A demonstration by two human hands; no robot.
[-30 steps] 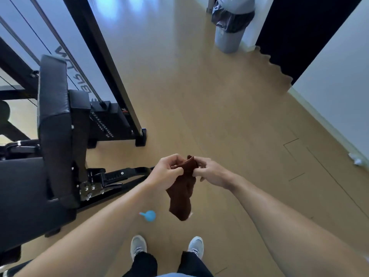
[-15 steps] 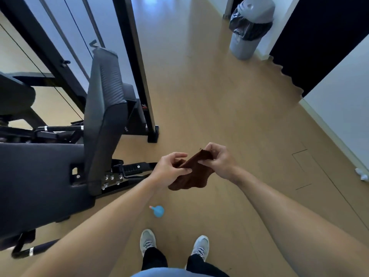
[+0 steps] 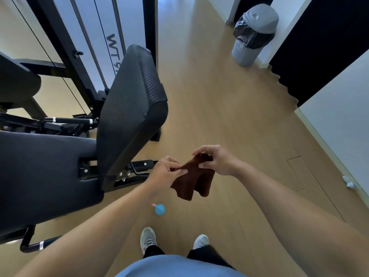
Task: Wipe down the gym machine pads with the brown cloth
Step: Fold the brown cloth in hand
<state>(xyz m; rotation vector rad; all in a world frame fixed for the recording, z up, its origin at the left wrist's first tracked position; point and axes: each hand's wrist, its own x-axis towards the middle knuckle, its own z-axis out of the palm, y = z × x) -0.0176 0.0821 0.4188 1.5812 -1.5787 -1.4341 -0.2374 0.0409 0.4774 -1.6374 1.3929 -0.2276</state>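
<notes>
Both hands [image 3: 165, 171] pinch brown cloth [image 3: 194, 177] beside pad [image 3: 131, 108].

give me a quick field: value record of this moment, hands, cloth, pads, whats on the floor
left hand: left hand pinches one upper edge of the brown cloth
right hand: right hand pinches the other upper edge
cloth: held in the air between both hands, lower part hanging, touching no pad
upright pad: black back pad, tilted, left of the hands
flat pad: black seat pad, lower left
wiping: not yet begun
floor: small blue object near the grey shoes
background: grey lidded bin with black liner
</notes>
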